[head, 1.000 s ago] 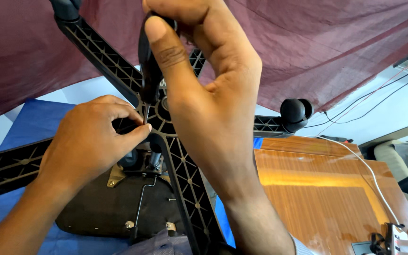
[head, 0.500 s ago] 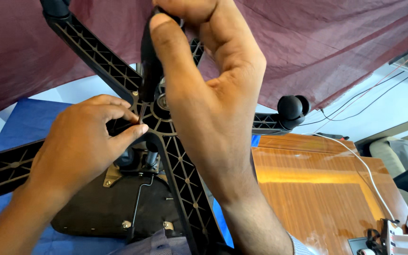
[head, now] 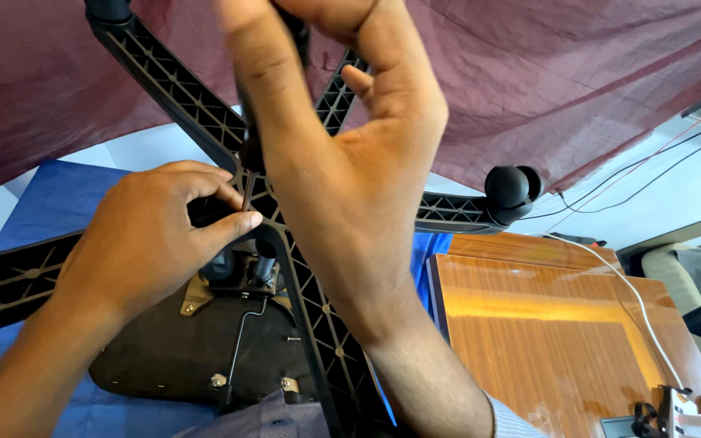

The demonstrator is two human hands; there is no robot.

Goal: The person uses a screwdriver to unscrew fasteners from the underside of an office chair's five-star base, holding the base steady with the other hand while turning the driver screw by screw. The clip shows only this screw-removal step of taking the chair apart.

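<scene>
An office chair lies upside down, its black ribbed star base (head: 172, 81) pointing up at me. My right hand (head: 342, 162) is closed around the dark handle of a screwdriver (head: 247, 154), held upright over the hub of the base. My left hand (head: 148, 243) pinches the thin shaft between thumb and forefinger, just above the hub. The tip is hidden behind my fingers. Beneath the hub are the dark seat underside (head: 164, 357), a metal bracket and a bent lever rod (head: 241, 341).
A black caster (head: 513, 191) caps the right arm of the base. A glossy wooden table (head: 545, 324) stands at right with a white cable (head: 634, 292) across it. Maroon cloth (head: 569, 81) hangs behind. A blue sheet (head: 50, 195) lies under the chair.
My right hand has risen in view and covers more of the screwdriver handle. My left hand keeps its pinch at the hub.
</scene>
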